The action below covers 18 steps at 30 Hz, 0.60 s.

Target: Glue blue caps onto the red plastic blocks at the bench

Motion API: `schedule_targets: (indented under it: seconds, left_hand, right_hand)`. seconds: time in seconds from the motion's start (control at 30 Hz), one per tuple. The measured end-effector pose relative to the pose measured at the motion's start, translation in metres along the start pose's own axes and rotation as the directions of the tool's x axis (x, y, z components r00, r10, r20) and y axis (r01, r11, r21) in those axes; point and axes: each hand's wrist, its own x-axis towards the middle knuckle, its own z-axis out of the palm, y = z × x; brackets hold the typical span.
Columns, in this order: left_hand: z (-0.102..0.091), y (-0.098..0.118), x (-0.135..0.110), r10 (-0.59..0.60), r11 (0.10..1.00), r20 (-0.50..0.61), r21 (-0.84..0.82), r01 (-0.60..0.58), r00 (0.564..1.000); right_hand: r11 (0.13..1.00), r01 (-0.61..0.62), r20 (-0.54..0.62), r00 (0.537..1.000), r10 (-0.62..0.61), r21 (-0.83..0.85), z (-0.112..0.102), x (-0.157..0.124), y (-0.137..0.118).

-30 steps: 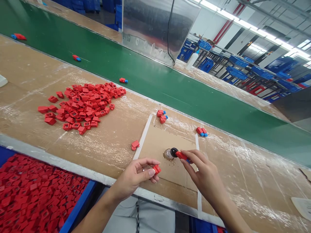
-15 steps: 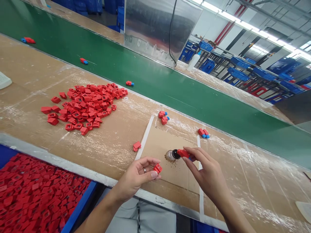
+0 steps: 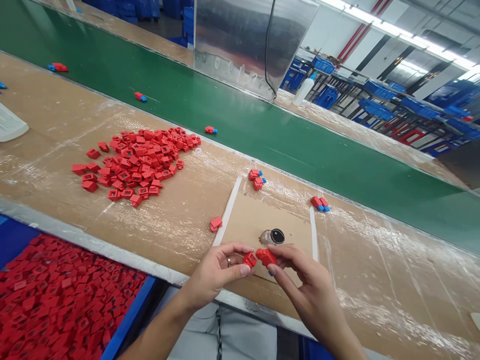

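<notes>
Red plastic blocks [image 3: 52, 295] fill a blue-rimmed bin [image 3: 129, 307] at our lower left, below the metal edge [image 3: 93, 252] of the table [image 3: 48, 100]. On the table, a white paper sheet [image 3: 9, 125] lies at the far left, and a loose pile of blocks [image 3: 135, 165] spreads across the film-covered cardboard top. Just right of the pile, a single red block [image 3: 216, 223] sits beside a strip of white tape [image 3: 227, 210] that edges a cardboard pad [image 3: 296, 225].

Our left hand [image 3: 215, 275], with a ring on one finger, has its grip clamped on a small red block [image 3: 249, 259], pinched between thumb and fingers. Our right hand [image 3: 311, 295] has its grip clamped on a second red block [image 3: 266, 257], with a blue piece [image 3: 270, 272] showing beneath it. These two blocks are held just beside each other above the pad's near side, and we cannot tell whether they touch.

Beyond them on the pad, a small clear jar with a black cap [image 3: 272, 236] lies tilted. Joined red-and-blue parts [image 3: 255, 179] sit past the pad's far edge, with another pair [image 3: 320, 203] further right. A green conveyor belt [image 3: 262, 135] runs behind the table, and blue crates [image 3: 378, 107] stand on shelving at the far right.
</notes>
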Motion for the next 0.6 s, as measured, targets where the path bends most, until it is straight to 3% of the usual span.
schedule_targets:
  seconds: [0.6]
  left_hand:
    - [0.001, 0.001, -0.002, 0.004, 1.0, -0.007, 0.018, -0.004, 1.0]
  right_hand:
    - [1.0, 0.003, 0.021, 1.0, -0.004, 0.01, 0.012, -0.01, -0.001]
